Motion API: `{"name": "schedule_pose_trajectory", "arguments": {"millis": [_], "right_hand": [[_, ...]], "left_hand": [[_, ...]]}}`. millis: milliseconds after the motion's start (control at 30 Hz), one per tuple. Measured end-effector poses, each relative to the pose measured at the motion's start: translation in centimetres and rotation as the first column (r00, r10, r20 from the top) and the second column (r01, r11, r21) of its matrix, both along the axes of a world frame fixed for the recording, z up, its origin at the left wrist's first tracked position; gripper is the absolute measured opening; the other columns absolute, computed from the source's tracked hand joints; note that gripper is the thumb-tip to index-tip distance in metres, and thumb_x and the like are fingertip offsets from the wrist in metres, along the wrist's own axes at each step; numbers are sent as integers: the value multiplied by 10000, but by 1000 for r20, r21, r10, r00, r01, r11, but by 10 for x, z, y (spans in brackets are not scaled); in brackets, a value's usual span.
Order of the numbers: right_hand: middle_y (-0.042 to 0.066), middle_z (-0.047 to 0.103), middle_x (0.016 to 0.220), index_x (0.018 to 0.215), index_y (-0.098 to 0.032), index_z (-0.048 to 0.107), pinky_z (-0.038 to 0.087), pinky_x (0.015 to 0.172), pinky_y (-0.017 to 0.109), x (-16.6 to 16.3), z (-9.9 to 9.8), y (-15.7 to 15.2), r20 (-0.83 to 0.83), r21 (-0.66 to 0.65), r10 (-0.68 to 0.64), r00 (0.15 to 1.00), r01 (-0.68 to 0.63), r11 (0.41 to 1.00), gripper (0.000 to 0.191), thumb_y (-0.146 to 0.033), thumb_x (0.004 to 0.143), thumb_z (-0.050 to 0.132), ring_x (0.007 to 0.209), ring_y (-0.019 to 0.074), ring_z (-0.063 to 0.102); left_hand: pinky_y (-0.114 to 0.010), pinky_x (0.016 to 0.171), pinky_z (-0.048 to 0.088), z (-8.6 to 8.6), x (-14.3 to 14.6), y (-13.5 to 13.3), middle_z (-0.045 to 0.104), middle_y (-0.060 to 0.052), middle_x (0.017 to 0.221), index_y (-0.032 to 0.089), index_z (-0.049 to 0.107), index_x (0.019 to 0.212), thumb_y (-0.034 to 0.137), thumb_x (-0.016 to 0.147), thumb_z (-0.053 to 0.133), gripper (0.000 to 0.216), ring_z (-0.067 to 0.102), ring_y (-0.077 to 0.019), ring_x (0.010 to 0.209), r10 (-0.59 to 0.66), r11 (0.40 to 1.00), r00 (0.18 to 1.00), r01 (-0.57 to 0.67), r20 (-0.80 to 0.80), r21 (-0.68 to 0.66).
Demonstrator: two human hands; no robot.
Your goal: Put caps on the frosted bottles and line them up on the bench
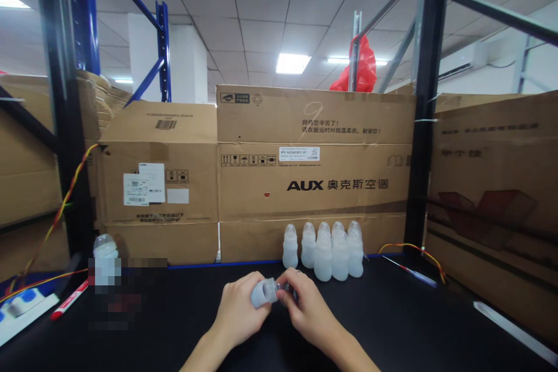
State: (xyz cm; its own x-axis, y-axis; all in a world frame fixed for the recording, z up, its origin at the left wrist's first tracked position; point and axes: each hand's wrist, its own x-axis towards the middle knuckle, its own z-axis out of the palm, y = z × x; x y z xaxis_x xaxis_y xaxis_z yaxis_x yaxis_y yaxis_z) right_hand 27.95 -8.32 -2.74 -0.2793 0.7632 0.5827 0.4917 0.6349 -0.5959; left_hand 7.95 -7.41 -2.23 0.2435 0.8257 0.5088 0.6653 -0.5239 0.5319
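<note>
- Both bare forearms enter from the near edge and converge toward the middle.
- The left grip (241, 309) is curled closed, thumb on top.
- The right grip (306, 307) sits just beside it, fingertips pinched inward toward the left.

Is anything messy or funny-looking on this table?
Nothing looks spilled or broken. One lone bottle stands far to the left, apart from the five bottles bunched upright at the back of the table. The bottle between the left hand and right hand lies sideways, but only because it is held.
</note>
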Motion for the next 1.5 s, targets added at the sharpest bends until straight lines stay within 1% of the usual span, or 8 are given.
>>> {"name": "schedule_pose_trajectory", "arguments": {"millis": [267, 500, 633, 700, 833, 967, 1267, 1500], "right_hand": [[24, 655, 921, 956, -215, 619, 436, 784, 330, 1, 6, -3, -6, 12, -99, 995, 99, 995, 133, -114, 905, 547, 843, 205, 590], [34, 646, 958, 1014, -222, 605, 435, 782, 339, -1, 4, -7, 106, 62, -120, 987, 114, 992, 211, -72, 893, 519, 878, 217, 586], [39, 645, 963, 995, -223, 605, 425, 783, 347, -1, 2, -7, 147, 71, -123, 981, 114, 991, 233, -45, 888, 500, 889, 228, 573], [39, 644, 963, 991, -221, 604, 421, 781, 349, -1, 1, -8, 151, 73, -119, 981, 109, 991, 233, -42, 890, 496, 882, 229, 566], [41, 647, 965, 1003, -214, 606, 412, 777, 351, -1, 2, -8, 142, 82, -111, 984, 100, 992, 249, -30, 878, 496, 881, 231, 562], [43, 651, 970, 992, -210, 606, 407, 773, 345, -2, 3, -8, 105, 114, -96, 990, 84, 990, 263, -14, 865, 486, 877, 226, 567], [64, 654, 934, 966, -203, 629, 414, 774, 346, -2, 2, -6, 42, 177, -142, 989, 132, 975, 199, -107, 934, 457, 860, 234, 583], [42, 666, 804, 861, -191, 640, 486, 688, 297, -14, -9, 6, -361, -56, -88, 928, 72, 996, 261, -389, 981, 518, 739, 211, 623]], "left_hand": [[-233, 630, 442, -15, -7, 29, 589, 35, 715, 200, 583, 849, 540, 874, 638, 345, 552, -141, 654, 25, 998, 926, 1, 377, -69], [-366, 819, 551, -30, -17, 45, 695, -50, 947, 181, 635, 1088, 652, 828, 682, 540, 683, -248, 869, 158, 987, 867, -145, 473, -64], [-544, 1129, 415, -26, -15, 40, 456, -175, 1447, 184, 413, 1435, 607, 790, 735, 836, 491, -357, 1339, 232, 944, 836, -317, 497, 92], [-566, 1179, 360, -17, -13, 29, 355, -180, 1501, 194, 386, 1452, 516, 853, 700, 749, 384, -360, 1423, 229, 877, 866, -382, 445, 293], [-468, 1027, 508, 2, -3, -7, 519, -115, 1281, 255, 522, 1270, 265, 885, 673, 413, 550, -288, 1208, 47, 780, 996, -83, 74, 620], [-444, 1006, 529, 10, 14, -30, 630, -94, 1197, 253, 523, 1240, 107, 822, 616, 452, 608, -261, 1127, -167, 801, 960, 264, -223, 537], [-334, 937, 632, -8, 15, -10, 677, -98, 1226, 244, 585, 1291, 116, 916, 605, 397, 706, -225, 1110, -120, 822, 981, 185, -153, 538], [-303, 962, 619, -16, 22, -9, 679, -90, 1228, 258, 587, 1311, 156, 971, 573, 355, 704, -203, 1146, -137, 822, 988, 157, -76, 547]]}}
